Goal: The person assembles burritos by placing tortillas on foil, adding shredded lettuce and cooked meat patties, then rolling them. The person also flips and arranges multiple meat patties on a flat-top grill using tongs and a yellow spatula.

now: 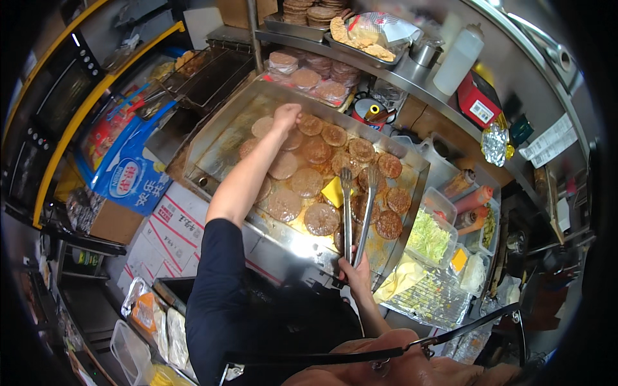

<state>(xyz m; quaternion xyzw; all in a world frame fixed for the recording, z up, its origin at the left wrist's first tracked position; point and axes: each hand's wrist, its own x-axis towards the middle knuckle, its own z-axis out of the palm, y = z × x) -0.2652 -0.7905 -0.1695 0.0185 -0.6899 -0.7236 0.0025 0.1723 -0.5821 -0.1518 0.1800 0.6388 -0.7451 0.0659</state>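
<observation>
Several browned patties lie spread over a flat steel griddle. My left arm reaches across it, and my left hand is closed above the patties near the back. Its fingertips are bunched together; whether anything is between them is too small to see. At the front edge my right hand grips long metal tongs by the handle end. The tongs' arms are spread, with their tips over the patties at right. Beside the left tip a yellow cheese slice lies among the patties.
Behind the griddle are stacked pale patties and a steel shelf with a squeeze bottle. Right of it stand a tub of shredded lettuce and sauce bottles. A blue bag is at left.
</observation>
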